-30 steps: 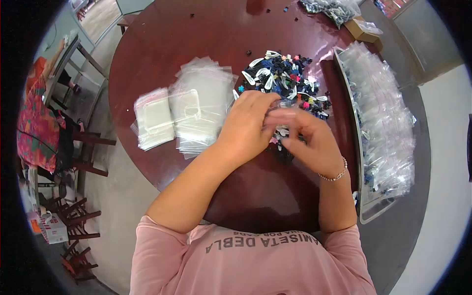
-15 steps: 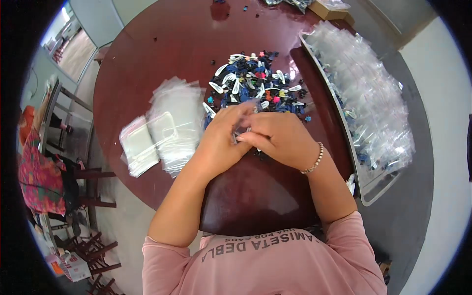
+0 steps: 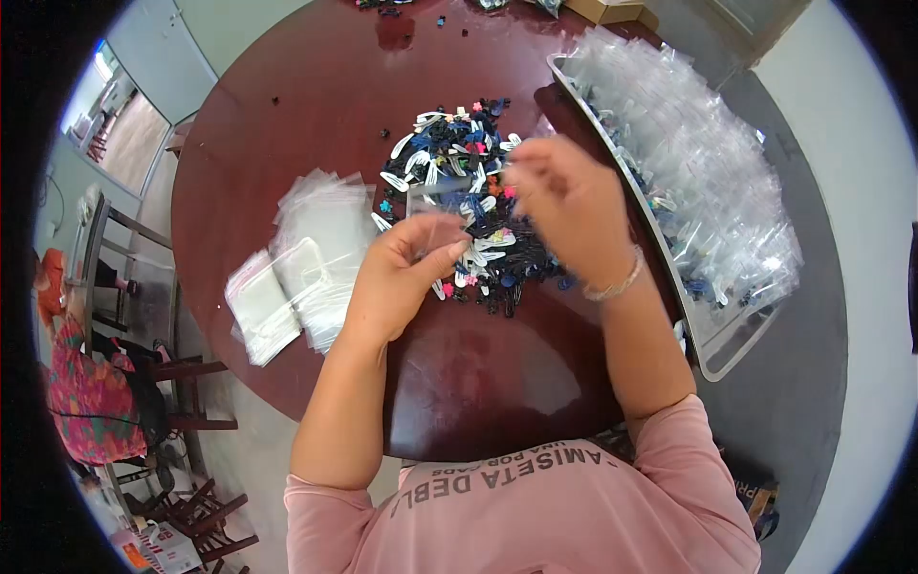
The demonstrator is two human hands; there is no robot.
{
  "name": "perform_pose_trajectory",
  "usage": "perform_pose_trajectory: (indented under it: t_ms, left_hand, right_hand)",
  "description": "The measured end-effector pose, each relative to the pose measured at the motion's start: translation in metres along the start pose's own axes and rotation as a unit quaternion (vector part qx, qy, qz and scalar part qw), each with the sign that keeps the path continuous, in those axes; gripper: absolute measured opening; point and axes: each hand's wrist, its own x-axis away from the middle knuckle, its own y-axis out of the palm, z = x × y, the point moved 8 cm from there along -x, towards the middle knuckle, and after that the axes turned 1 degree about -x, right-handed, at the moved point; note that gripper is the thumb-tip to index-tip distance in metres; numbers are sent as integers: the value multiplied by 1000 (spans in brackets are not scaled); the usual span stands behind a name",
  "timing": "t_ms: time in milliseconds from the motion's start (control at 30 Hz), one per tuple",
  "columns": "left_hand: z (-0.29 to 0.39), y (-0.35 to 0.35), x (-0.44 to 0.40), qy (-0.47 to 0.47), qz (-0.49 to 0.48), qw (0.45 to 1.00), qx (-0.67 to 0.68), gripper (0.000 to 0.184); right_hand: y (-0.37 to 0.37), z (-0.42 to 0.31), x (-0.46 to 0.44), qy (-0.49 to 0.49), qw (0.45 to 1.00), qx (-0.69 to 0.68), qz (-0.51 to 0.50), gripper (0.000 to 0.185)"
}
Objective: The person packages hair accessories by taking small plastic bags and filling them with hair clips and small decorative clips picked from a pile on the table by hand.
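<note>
My left hand [image 3: 406, 273] is closed, thumb against fingers, on a small clear plastic bag [image 3: 438, 197] that stands out over the pile. Part of the bag hides behind the fingers. My right hand [image 3: 569, 206], with a bracelet at the wrist, is raised above the pile's right side; motion smears its fingers, so I cannot tell whether they hold anything. Beneath both hands spreads a pile of hair clips [image 3: 469, 158], white, black and navy, with small coloured flower pieces among them.
Left of the pile lie a large stack of clear bags [image 3: 325, 230] and a smaller stack [image 3: 263, 316]. A metal-rimmed tray [image 3: 712, 368] heaped with filled bags [image 3: 688, 163] runs along the right. A cardboard box [image 3: 607, 10] sits at the far edge. Another person [image 3: 96, 392] is at the left.
My hands have moved apart. The right hand has risen away to the right, while the left has dropped slightly to the left with the bag, uncovering more of the pile.
</note>
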Motion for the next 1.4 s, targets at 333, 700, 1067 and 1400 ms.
perform_pose_trajectory:
  t_ms: [333, 700, 1067, 1400]
  left_hand:
    - [-9, -1, 1, -76, -10, 993, 92, 34]
    - [-13, 4, 2, -85, -37, 993, 78, 37]
    - [-16, 14, 4, -127, -120, 977, 126, 41]
    - [-20, 21, 9, -156, -154, 966, 141, 39]
  right_hand:
    - [-46, 135, -15, 99, 957, 271, -32, 37]
    - [-39, 156, -20, 16, 936, 351, 28, 21]
    - [-14, -14, -6, -100, 994, -2, 53, 20]
    - [40, -27, 12, -198, 977, 52, -52, 22]
